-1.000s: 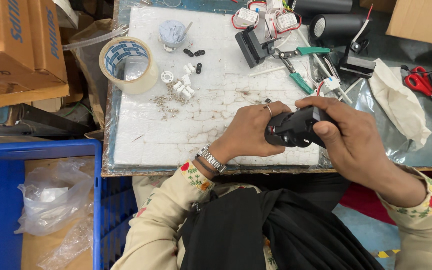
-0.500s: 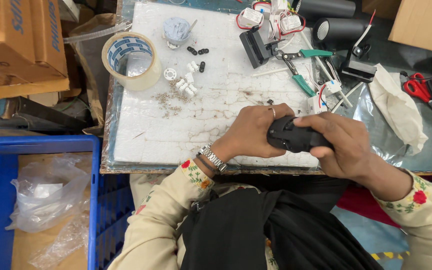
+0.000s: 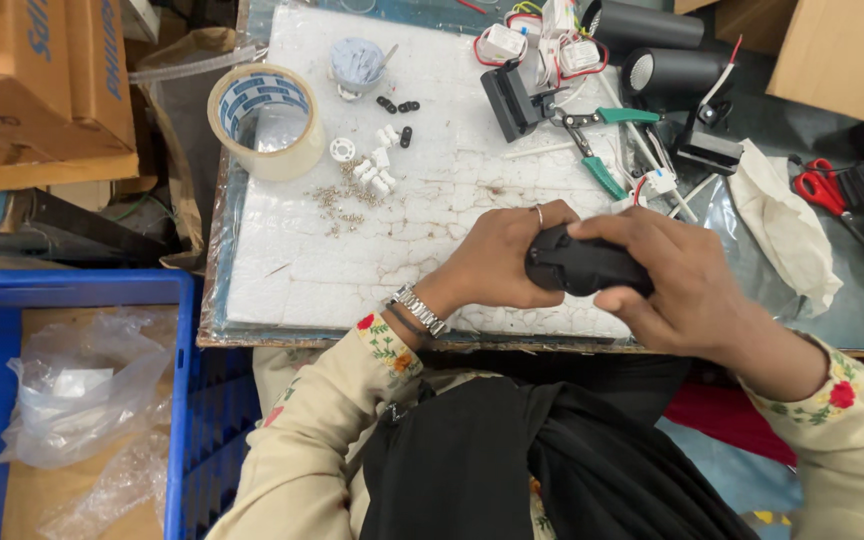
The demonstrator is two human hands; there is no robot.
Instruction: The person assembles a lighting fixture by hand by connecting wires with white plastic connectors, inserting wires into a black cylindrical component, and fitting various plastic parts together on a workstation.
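- The black housing [image 3: 584, 268] is a rounded, matte black part, held just above the near edge of the white foam sheet [image 3: 352, 250] on the table [image 3: 852, 300].
- Left hand [image 3: 497, 262]: fingers curled tight against the housing's 9 o'clock end, a ring on one finger, a metal watch [image 3: 418, 309] at the wrist.
- Right hand [image 3: 677, 285]: fingers wrapped over the top from 3 o'clock, clamped on it.
- Both forearms come up from 6 o'clock.
- Tape roll [image 3: 264, 120] at 10 o'clock; green-handled pliers [image 3: 597, 150] at 12 o'clock.
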